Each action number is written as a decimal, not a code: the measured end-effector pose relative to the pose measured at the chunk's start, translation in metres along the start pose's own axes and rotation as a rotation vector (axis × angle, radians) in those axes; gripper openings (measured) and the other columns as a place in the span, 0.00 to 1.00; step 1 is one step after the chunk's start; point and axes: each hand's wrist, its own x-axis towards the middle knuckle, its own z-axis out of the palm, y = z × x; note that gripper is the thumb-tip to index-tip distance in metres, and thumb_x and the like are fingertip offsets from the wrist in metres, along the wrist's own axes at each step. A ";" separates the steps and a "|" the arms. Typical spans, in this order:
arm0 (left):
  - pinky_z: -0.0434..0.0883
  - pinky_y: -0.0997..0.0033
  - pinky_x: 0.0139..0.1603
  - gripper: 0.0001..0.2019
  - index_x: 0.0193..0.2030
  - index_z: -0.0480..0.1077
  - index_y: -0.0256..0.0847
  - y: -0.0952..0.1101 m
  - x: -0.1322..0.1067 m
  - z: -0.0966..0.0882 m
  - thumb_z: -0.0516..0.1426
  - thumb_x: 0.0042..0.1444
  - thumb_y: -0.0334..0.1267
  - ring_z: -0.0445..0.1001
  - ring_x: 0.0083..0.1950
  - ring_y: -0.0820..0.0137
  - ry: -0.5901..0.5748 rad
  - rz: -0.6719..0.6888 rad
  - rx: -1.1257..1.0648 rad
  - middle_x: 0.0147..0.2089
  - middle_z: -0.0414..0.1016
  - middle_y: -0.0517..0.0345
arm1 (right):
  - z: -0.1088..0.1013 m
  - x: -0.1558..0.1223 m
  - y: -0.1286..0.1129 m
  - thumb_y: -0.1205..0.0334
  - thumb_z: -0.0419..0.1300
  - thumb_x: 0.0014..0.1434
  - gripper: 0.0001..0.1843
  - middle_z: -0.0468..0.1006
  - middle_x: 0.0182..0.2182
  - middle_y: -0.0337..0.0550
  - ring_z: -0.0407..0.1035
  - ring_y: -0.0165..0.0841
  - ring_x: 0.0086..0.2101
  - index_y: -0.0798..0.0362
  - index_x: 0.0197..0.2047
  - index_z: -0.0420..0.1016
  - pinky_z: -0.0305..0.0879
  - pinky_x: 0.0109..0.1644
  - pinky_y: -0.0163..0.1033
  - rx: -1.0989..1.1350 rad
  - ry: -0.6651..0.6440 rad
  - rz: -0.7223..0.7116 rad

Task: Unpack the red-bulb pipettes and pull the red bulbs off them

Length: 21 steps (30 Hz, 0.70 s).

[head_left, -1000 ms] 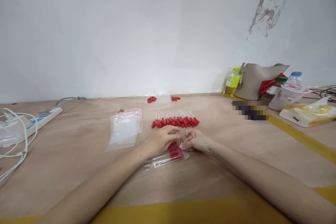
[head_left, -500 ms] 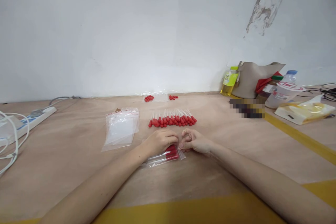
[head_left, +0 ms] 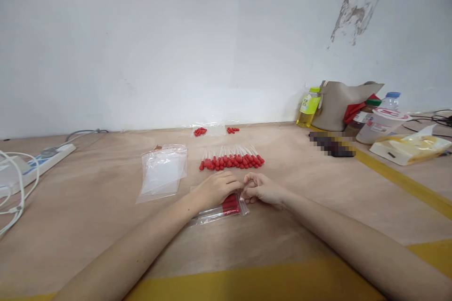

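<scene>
A clear zip-lock bag (head_left: 208, 217) lies on the wooden table, with red-tipped white sticks (head_left: 231, 203) inside it. My left hand (head_left: 219, 189) rests over the bag, its fingers curled onto the far part of the open end. At that same edge, my right hand (head_left: 259, 189) has thumb and forefinger pinched on the plastic; its other fingers are curled. The two hands' fingertips nearly meet there. Just beyond them, several loose red-tipped sticks (head_left: 233, 162) lie in a row, tips toward me. Flat to the left is a stack of empty zip-lock bags (head_left: 163, 174).
By the wall lie bags with red pieces (head_left: 200, 131). A power strip (head_left: 58, 154) with white cables sits at left. On the right are a yellow drink bottle (head_left: 308, 108), a grey bag (head_left: 334, 106), a lidded cup (head_left: 380, 126) and a tissue pack (head_left: 409, 148).
My right fingertips have shifted slightly along the bag's edge, closer to my left fingers. The bag and the loose sticks stay in place.
</scene>
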 end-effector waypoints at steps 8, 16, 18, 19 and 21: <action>0.62 0.73 0.40 0.10 0.32 0.67 0.38 -0.001 0.000 0.003 0.47 0.60 0.30 0.66 0.37 0.73 0.007 0.032 0.041 0.36 0.70 0.58 | 0.001 0.000 -0.002 0.71 0.58 0.32 0.18 0.74 0.16 0.32 0.65 0.24 0.17 0.52 0.29 0.56 0.60 0.24 0.28 -0.027 -0.009 -0.021; 0.62 0.74 0.35 0.10 0.32 0.65 0.38 -0.001 -0.003 -0.002 0.45 0.59 0.29 0.65 0.33 0.73 -0.014 -0.070 0.008 0.31 0.69 0.58 | 0.000 -0.005 0.002 0.69 0.56 0.37 0.10 0.72 0.18 0.34 0.63 0.23 0.19 0.54 0.28 0.64 0.60 0.25 0.30 -0.130 -0.040 -0.144; 0.62 0.74 0.34 0.09 0.32 0.65 0.38 -0.002 -0.004 -0.001 0.45 0.59 0.29 0.65 0.32 0.73 -0.015 -0.102 0.004 0.30 0.68 0.59 | 0.001 -0.006 0.006 0.68 0.58 0.40 0.08 0.71 0.20 0.35 0.63 0.24 0.21 0.54 0.28 0.66 0.60 0.26 0.30 -0.244 -0.016 -0.306; 0.62 0.75 0.34 0.09 0.32 0.65 0.38 -0.003 -0.005 0.000 0.45 0.59 0.29 0.65 0.32 0.73 -0.013 -0.109 0.002 0.31 0.68 0.59 | 0.001 -0.006 0.008 0.67 0.58 0.41 0.06 0.71 0.21 0.36 0.63 0.25 0.22 0.54 0.28 0.67 0.60 0.26 0.31 -0.330 0.006 -0.411; 0.62 0.75 0.34 0.09 0.32 0.65 0.38 -0.003 -0.005 0.001 0.45 0.59 0.29 0.66 0.33 0.73 -0.009 -0.111 -0.004 0.31 0.68 0.59 | -0.001 -0.007 0.011 0.65 0.58 0.46 0.03 0.72 0.24 0.39 0.64 0.27 0.26 0.53 0.28 0.69 0.61 0.28 0.33 -0.584 0.065 -0.648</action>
